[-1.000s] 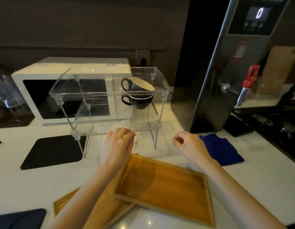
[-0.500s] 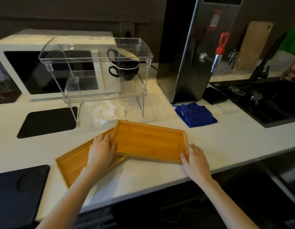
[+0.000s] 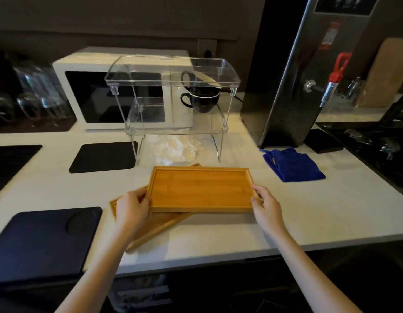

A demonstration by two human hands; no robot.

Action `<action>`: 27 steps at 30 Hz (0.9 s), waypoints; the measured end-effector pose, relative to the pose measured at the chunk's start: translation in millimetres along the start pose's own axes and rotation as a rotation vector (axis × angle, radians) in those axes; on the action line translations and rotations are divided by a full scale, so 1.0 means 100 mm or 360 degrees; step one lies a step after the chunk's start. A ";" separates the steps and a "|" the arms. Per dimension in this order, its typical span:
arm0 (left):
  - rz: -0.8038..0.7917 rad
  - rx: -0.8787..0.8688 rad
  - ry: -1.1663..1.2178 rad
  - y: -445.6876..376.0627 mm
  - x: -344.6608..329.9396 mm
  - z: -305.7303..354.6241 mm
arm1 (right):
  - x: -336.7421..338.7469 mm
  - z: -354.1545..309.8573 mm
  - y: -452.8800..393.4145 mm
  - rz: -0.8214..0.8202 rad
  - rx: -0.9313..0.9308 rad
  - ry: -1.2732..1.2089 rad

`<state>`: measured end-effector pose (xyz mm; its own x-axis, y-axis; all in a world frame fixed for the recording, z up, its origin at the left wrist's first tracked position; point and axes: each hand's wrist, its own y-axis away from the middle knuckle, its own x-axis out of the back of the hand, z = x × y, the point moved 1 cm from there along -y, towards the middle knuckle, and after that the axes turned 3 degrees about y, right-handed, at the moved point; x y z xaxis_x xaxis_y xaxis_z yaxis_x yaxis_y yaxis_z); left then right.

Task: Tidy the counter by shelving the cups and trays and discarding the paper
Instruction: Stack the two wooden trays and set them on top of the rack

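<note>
Head view, items listed from the hands outward.

Left hand (image 3: 132, 205): closed on the left short edge of the upper wooden tray (image 3: 201, 190), thumb on the rim, fingers underneath.

Right hand (image 3: 266, 205): closed on the right short edge of the same tray, thumb on the rim.

Upper wooden tray: rectangular, raised rim, bare inside; held level between both hands near the front of the white counter (image 3: 309, 211), long side running left to right. Whether it is lifted clear of the tray below cannot be told.

Lower wooden tray (image 3: 150, 231): lies on the counter under the upper one, turned at an angle; its near-left end and one far corner show past the upper tray.

Crumpled white paper (image 3: 175, 149): on the counter just beyond the trays, beneath the lower shelf of the clear rack (image 3: 173, 71).

Clear rack: two-tier acrylic stand with thin legs, far centre; top tier bare.

Two dark cups (image 3: 201, 96): stacked, on the right end of the rack's lower tier, handles to the left.

White microwave (image 3: 87, 86): behind the rack, far left.

Black mat (image 3: 103, 157): flat on the counter, left of the paper.

Dark blue mat (image 3: 42, 240): near left, at the counter's front edge.

Blue cloth (image 3: 293, 164): folded, right of the trays.

Steel water boiler (image 3: 293, 86): far right, red tap handle (image 3: 339, 66) on its right side.

Dark sink (image 3: 377, 150): right edge.
</note>
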<state>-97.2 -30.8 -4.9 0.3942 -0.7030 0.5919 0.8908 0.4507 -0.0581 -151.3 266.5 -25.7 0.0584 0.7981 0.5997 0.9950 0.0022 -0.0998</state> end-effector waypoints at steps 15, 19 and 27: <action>0.0383 0.0194 -0.0103 0.27 0.38 -0.54 | -0.76 -0.29 -0.38 -0.0157 0.0206 -0.0028; 0.0376 0.0212 -0.0096 0.27 0.39 -0.54 | -0.81 -0.26 -0.40 -0.0155 0.0183 -0.0045; 0.0169 0.0371 0.0208 0.30 0.35 -0.55 | -0.80 -0.27 -0.45 -0.0316 0.0042 -0.0184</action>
<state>-44.2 -72.0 -30.7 0.5215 -0.7033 0.4831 0.7730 0.6292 0.0815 -198.5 186.7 -47.8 -0.1492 0.8441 0.5151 0.9835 0.1805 -0.0109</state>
